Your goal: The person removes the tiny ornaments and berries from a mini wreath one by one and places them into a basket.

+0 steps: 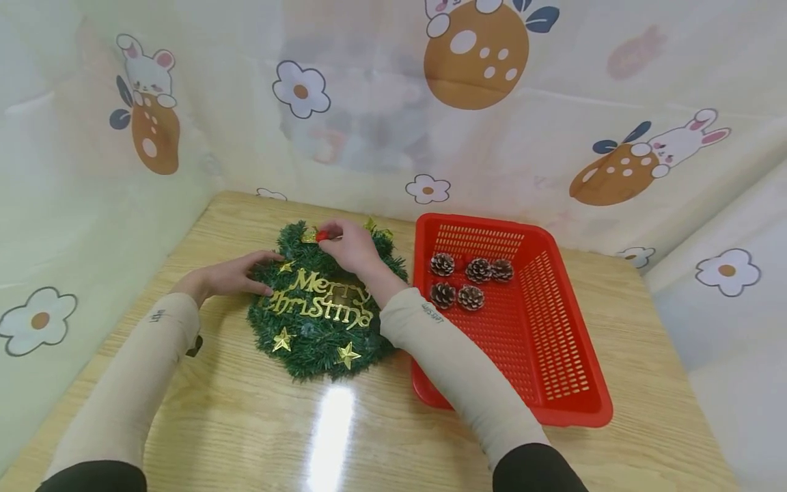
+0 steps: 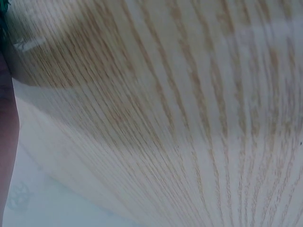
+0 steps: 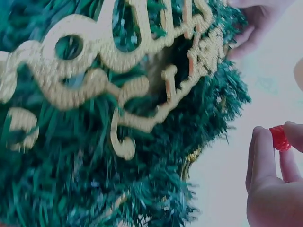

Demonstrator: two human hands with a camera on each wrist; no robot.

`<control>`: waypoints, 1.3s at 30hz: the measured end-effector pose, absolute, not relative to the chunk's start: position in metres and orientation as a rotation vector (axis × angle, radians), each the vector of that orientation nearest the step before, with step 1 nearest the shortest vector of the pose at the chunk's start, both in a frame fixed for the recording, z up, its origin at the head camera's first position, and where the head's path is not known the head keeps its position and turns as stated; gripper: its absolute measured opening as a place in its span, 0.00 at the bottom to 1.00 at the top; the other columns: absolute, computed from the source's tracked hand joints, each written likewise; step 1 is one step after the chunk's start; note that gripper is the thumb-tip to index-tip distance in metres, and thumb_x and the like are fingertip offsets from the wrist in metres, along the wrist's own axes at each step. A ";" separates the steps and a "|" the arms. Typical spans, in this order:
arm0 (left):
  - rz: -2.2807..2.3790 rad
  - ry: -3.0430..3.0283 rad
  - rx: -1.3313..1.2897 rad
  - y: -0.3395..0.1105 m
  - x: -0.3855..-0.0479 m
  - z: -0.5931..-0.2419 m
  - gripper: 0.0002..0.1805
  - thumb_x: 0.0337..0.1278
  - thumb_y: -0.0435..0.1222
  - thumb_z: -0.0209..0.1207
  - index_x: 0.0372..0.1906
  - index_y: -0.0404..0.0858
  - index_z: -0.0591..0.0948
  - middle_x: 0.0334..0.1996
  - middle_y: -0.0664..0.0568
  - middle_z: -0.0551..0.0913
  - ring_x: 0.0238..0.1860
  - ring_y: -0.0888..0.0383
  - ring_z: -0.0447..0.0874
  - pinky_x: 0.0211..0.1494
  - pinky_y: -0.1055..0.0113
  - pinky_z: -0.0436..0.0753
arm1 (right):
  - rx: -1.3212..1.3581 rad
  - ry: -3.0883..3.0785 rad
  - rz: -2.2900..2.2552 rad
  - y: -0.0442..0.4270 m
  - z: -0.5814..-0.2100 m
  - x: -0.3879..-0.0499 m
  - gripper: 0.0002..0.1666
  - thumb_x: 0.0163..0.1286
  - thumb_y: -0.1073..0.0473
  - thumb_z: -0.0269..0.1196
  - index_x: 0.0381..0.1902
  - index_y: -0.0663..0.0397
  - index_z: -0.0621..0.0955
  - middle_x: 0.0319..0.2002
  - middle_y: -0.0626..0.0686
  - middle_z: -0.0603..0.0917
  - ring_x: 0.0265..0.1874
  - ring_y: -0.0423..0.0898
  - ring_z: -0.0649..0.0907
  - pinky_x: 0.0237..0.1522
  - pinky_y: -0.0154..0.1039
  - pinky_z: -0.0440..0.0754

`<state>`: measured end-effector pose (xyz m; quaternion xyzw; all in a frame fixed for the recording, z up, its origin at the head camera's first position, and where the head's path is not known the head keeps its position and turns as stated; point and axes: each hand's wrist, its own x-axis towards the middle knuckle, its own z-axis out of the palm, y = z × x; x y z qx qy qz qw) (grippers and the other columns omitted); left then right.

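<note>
A green tinsel wreath (image 1: 313, 342) lies on the table, bearing gold "Merry Christmas" lettering (image 1: 320, 307) and gold stars (image 1: 347, 355). At its top my right hand (image 1: 353, 249) pinches a small red berry ornament (image 1: 322, 236) between thumb and fingertips, beside a gold bow (image 1: 309, 237). The berry's bumpy surface (image 3: 281, 137) shows in the right wrist view. My left hand (image 1: 236, 275) rests against the wreath's left edge, thumb and fingers spread. Only a strip of that hand (image 2: 7, 127) appears in the left wrist view.
On the right stands a red plastic basket (image 1: 578, 328) with several pine cones (image 1: 471, 298) and some red berries (image 1: 461, 263) inside. The wooden table (image 1: 246, 424) meets a patterned cloth curtain (image 1: 369, 157) behind and at both sides.
</note>
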<state>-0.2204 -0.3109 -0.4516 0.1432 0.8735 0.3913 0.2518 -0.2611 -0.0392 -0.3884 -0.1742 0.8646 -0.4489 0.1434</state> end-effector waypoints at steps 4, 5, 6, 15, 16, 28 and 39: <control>1.069 2.375 0.390 -0.312 -0.219 -0.451 0.42 0.61 0.41 0.65 0.75 0.42 0.57 0.74 0.34 0.50 0.73 0.33 0.47 0.69 0.34 0.51 | -0.446 2.454 -1.366 -0.027 -0.379 -0.263 0.19 0.71 0.58 0.63 0.59 0.52 0.79 0.51 0.51 0.81 0.51 0.48 0.78 0.48 0.43 0.78; 1.070 2.375 0.390 -0.312 -0.219 -0.450 0.42 0.61 0.41 0.65 0.75 0.42 0.57 0.74 0.34 0.50 0.73 0.33 0.47 0.69 0.34 0.51 | -0.432 2.442 -1.390 -0.024 -0.377 -0.263 0.19 0.70 0.58 0.63 0.58 0.52 0.79 0.50 0.51 0.81 0.51 0.48 0.78 0.49 0.42 0.78; 1.072 2.373 0.387 -0.313 -0.219 -0.450 0.42 0.61 0.41 0.65 0.75 0.42 0.57 0.74 0.34 0.50 0.73 0.33 0.47 0.69 0.34 0.51 | -0.419 2.427 -1.413 -0.021 -0.375 -0.263 0.19 0.70 0.58 0.63 0.58 0.51 0.79 0.50 0.50 0.80 0.51 0.48 0.78 0.49 0.42 0.78; 1.087 2.363 0.372 -0.312 -0.215 -0.447 0.43 0.61 0.41 0.65 0.75 0.42 0.56 0.74 0.33 0.50 0.72 0.32 0.47 0.69 0.33 0.50 | -0.409 2.258 -1.594 0.005 -0.352 -0.259 0.19 0.70 0.60 0.63 0.58 0.54 0.77 0.52 0.53 0.78 0.52 0.49 0.77 0.54 0.44 0.78; 1.092 2.361 0.376 -0.312 -0.215 -0.448 0.43 0.60 0.41 0.65 0.75 0.42 0.56 0.73 0.33 0.50 0.72 0.32 0.47 0.69 0.33 0.50 | -0.412 2.258 -1.603 0.009 -0.350 -0.258 0.19 0.70 0.59 0.63 0.58 0.54 0.77 0.52 0.52 0.78 0.53 0.48 0.77 0.54 0.45 0.77; 1.084 2.357 0.405 -0.313 -0.218 -0.451 0.42 0.61 0.41 0.65 0.75 0.41 0.56 0.73 0.32 0.51 0.72 0.32 0.47 0.69 0.33 0.52 | -0.338 2.278 -1.698 0.074 -0.356 -0.255 0.21 0.69 0.61 0.64 0.58 0.56 0.77 0.52 0.54 0.78 0.52 0.49 0.78 0.56 0.45 0.76; 1.095 2.344 0.403 -0.312 -0.221 -0.452 0.43 0.60 0.41 0.66 0.75 0.42 0.56 0.73 0.32 0.51 0.72 0.32 0.48 0.69 0.32 0.51 | -0.064 2.349 -1.610 0.141 -0.378 -0.257 0.22 0.70 0.60 0.63 0.60 0.56 0.75 0.55 0.56 0.75 0.53 0.53 0.74 0.60 0.54 0.72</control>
